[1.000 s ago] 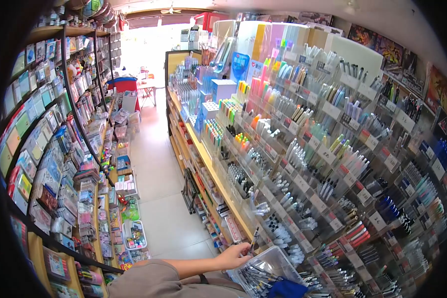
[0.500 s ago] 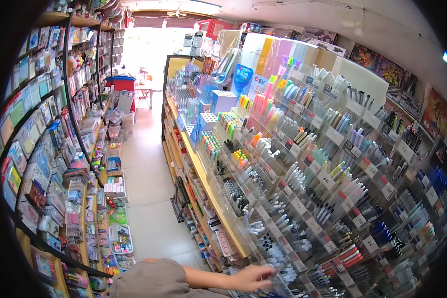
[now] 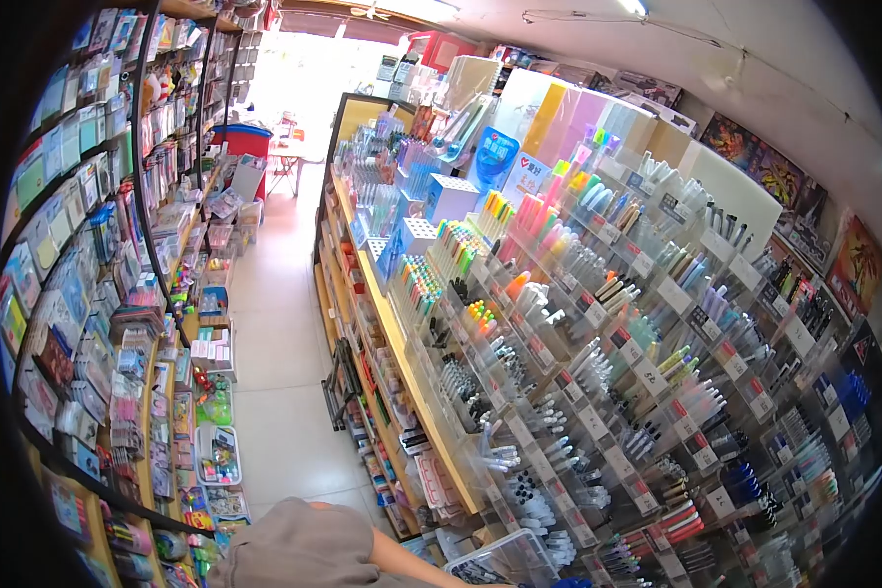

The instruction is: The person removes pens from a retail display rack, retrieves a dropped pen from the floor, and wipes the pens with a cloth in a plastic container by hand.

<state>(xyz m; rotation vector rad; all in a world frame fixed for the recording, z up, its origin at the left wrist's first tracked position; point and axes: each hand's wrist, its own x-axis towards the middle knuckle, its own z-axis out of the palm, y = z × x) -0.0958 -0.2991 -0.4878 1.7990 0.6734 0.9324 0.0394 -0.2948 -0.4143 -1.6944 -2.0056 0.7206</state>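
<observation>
My left forearm [image 3: 414, 565] reaches from a loose grey-brown sleeve [image 3: 299, 549] toward the lower edge. The left hand itself lies below the frame, so its fingers are hidden. Just beyond the wrist, a clear plastic tray [image 3: 505, 559] stands tilted against the lowest pen compartments, with small dark items showing in it. A blue object [image 3: 570, 582], too cut off to name, shows at the edge beside it. Closest above are upright pens with white barrels [image 3: 531, 505]. My right hand appears nowhere in the view.
A stepped clear display rack of pens [image 3: 598, 421] with price labels fills the right side. Along its aisle side runs a wooden shelf edge [image 3: 402, 333]. Shelves of notebooks and small goods [image 3: 78, 294] line the left, with baskets [image 3: 218, 456] on the floor by the tiled aisle [image 3: 279, 392].
My left hand, blurred over the lower pen compartments before, has dropped out below the frame. The tilted clear tray and blue object now show there. The view has shifted slightly.
</observation>
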